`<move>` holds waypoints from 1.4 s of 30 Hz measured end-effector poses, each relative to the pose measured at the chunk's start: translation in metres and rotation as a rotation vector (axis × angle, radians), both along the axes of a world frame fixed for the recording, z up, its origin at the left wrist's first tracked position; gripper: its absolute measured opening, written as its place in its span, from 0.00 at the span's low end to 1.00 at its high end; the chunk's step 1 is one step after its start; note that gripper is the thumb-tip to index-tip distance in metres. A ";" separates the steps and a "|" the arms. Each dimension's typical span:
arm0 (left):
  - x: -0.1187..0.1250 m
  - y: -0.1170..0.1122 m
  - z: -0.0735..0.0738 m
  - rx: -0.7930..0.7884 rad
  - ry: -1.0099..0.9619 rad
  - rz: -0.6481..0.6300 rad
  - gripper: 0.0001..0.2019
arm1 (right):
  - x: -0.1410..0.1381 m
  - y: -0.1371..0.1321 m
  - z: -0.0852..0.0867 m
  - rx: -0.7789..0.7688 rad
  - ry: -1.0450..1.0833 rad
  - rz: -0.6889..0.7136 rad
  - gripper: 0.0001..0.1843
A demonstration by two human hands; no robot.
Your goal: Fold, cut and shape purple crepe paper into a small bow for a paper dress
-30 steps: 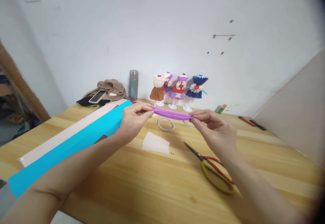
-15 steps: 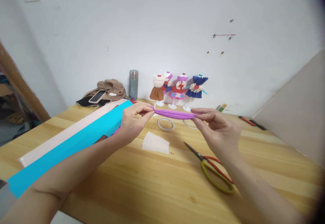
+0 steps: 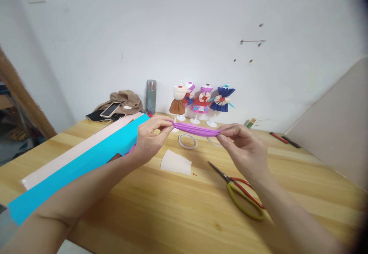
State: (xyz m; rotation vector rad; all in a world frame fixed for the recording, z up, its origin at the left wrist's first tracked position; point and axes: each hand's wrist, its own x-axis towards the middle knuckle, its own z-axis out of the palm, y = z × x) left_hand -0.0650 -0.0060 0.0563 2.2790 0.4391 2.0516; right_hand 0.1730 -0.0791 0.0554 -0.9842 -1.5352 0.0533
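From the head view: two bare hands raised above one wooden table (image 3: 161, 215), with one purple strip (image 3: 197, 129) stretched between, gathered into lengthwise folds and clear of the tabletop. Left hand (image 3: 151, 139) pinching the strip's left end between thumb and fingers; right hand (image 3: 244, 148) likewise pinching the right end, thumb nearest. Beneath and around, on the tabletop: two pale rings, the left ring (image 3: 186, 147) in plain sight just below the strip, the right ring (image 3: 211, 142) partly hidden by the right hand. Nearer, one pale paper piece (image 3: 176, 162), lying flat. To its right, one pair of scissors (image 3: 230, 179), blades pointing far left, one red handle loop and one yellow, close to the right forearm. On the left, two long sheets side by side, one blue sheet (image 3: 71, 173) partly under the left arm, one pale pink sheet (image 3: 83, 149) just beyond. At the far side, before the wall, four dressed figures (image 3: 204, 96) on white stands, upright; left of these, one upright flask (image 3: 151, 96), then one brown cloth (image 3: 126, 99) with one phone (image 3: 110, 109) near it.
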 end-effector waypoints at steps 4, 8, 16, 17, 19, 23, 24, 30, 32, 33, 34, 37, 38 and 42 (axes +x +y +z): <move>0.000 -0.004 0.000 -0.104 0.029 -0.003 0.04 | 0.002 0.001 -0.002 0.035 0.015 0.009 0.06; 0.001 -0.008 -0.001 -0.399 0.056 -0.054 0.03 | 0.005 0.002 -0.003 0.014 0.050 -0.016 0.05; 0.005 -0.010 -0.002 -0.654 0.004 -0.236 0.04 | 0.004 -0.001 0.002 -0.061 0.026 -0.034 0.06; 0.005 -0.010 -0.002 -0.667 0.010 -0.232 0.04 | 0.005 -0.001 0.001 -0.065 0.027 -0.043 0.06; 0.005 -0.011 -0.001 -0.687 0.023 -0.218 0.04 | 0.006 -0.001 0.000 -0.060 0.025 -0.060 0.05; 0.005 -0.011 0.001 -0.714 0.054 -0.204 0.05 | 0.008 0.000 -0.002 -0.022 0.035 -0.077 0.04; 0.005 -0.011 0.001 -0.721 0.061 -0.207 0.05 | 0.008 0.001 -0.001 -0.011 0.039 -0.071 0.05; 0.005 -0.007 0.000 -0.758 0.067 -0.246 0.04 | 0.007 0.000 0.004 0.034 0.048 -0.014 0.06; 0.005 -0.007 0.000 -0.732 0.043 -0.250 0.05 | 0.008 0.000 0.004 0.003 0.049 -0.020 0.05; 0.005 -0.007 0.001 -0.717 0.032 -0.248 0.05 | 0.009 0.000 0.004 -0.019 0.049 -0.027 0.05; 0.005 -0.007 0.001 -0.704 0.020 -0.244 0.05 | 0.010 0.000 0.003 -0.043 0.046 -0.033 0.04; 0.004 -0.009 0.003 -0.671 -0.004 -0.238 0.05 | 0.011 0.000 0.002 -0.072 0.033 -0.036 0.05; 0.004 -0.010 0.004 -0.659 -0.010 -0.238 0.05 | 0.011 0.001 0.002 -0.065 0.031 -0.034 0.05; 0.004 -0.012 0.003 -0.607 -0.011 -0.228 0.04 | 0.010 0.001 0.003 -0.020 0.049 -0.011 0.06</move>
